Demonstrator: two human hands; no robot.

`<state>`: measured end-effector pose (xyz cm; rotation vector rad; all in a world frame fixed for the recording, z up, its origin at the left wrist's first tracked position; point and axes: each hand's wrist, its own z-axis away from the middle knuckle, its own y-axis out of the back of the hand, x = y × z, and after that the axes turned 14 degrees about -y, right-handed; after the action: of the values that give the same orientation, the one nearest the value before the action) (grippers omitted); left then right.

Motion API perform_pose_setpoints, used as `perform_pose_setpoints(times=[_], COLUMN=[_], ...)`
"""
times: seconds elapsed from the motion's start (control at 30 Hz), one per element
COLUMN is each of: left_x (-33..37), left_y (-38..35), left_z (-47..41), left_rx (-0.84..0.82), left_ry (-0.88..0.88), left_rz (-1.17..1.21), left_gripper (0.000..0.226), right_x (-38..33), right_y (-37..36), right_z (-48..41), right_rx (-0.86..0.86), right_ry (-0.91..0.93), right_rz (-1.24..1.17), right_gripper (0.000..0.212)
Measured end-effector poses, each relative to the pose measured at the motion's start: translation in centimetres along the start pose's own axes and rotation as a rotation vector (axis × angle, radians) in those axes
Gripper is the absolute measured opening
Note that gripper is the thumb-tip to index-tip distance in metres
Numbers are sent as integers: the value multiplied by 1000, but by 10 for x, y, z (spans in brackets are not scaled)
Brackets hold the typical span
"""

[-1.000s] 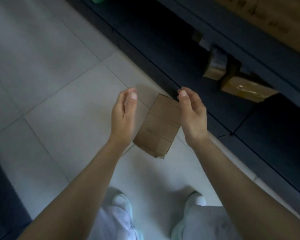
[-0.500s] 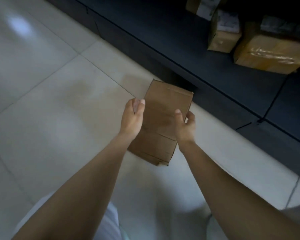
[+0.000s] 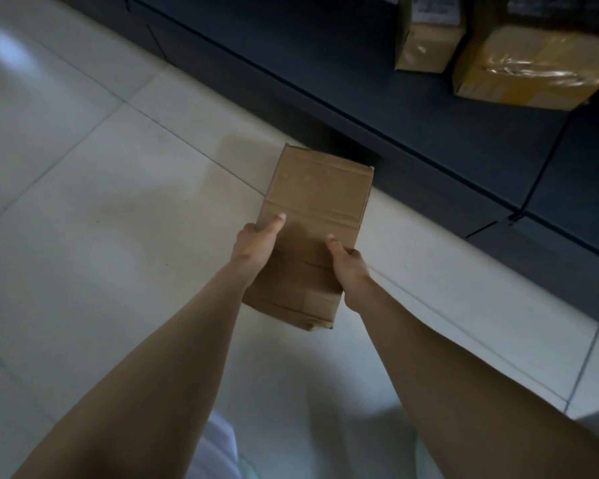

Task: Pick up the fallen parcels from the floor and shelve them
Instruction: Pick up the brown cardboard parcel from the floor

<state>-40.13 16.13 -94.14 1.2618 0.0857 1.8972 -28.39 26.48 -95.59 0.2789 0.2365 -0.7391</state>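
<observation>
A plain brown cardboard parcel (image 3: 317,202) lies lengthwise over the pale floor tiles, its far end close to the dark shelf base. My left hand (image 3: 255,245) clasps its left side, thumb resting on the top face. My right hand (image 3: 348,262) clasps the right side, thumb also on top. The fingers of both hands are hidden behind the parcel's sides. I cannot tell whether the parcel still touches the floor.
A dark low shelf (image 3: 412,108) runs diagonally from the top left to the right edge. Two taped parcels stand on it at the top right: a small one (image 3: 426,39) and a larger one (image 3: 526,67). Pale floor tiles (image 3: 83,219) spread to the left.
Both hands went from open above the parcel to gripping its sides. The view has come lower and closer to the shelf, so the parcel looks larger.
</observation>
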Motion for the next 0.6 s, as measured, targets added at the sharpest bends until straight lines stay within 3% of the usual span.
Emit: perform_pose_setpoints(times=[0.2, 0.37, 0.6], left_x=[24, 49, 84], left_y=[7, 27, 95], left_z=[2, 10, 68], left_rx=[136, 268, 345], left_ry=[-91, -121, 41], left_rz=[-255, -386, -200], left_gripper=[88, 91, 93], right_x=[-14, -35, -68], right_y=[-3, -14, -22], right_z=[9, 28, 119], right_rx=[108, 84, 68], right_ry=[53, 112, 207], right_rz=[26, 99, 361], right_gripper=[84, 86, 86])
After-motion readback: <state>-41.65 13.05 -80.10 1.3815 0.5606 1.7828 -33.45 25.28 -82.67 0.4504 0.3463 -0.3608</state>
